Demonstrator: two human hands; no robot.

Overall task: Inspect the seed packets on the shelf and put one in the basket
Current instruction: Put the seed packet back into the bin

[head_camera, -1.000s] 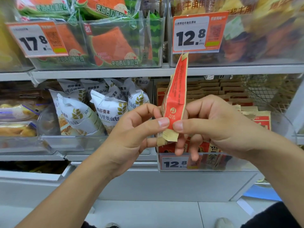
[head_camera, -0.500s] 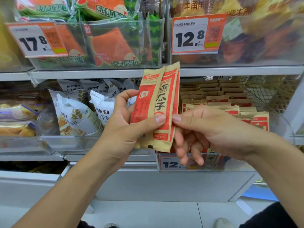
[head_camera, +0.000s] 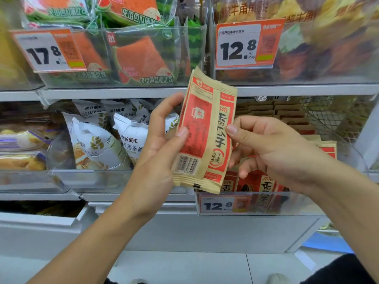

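Compared with half a second ago, two seed packets (head_camera: 203,132) have fanned apart and tilted right, exposing the barcode side of the front one. Left hand (head_camera: 162,144) grips the front packet, thumb on its face and fingers behind; right hand (head_camera: 272,148) pinches the rear packet's edge. Both packets are held upright before the shelf bin (head_camera: 266,203), likely so that both printed faces can be compared. No basket is visible.

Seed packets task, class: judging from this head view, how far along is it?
Done: two seed packets are off the shelf bin. In hand: left hand and right hand hold them fanned, barcode showing. Left: putting one in the basket, which isn't visible here.
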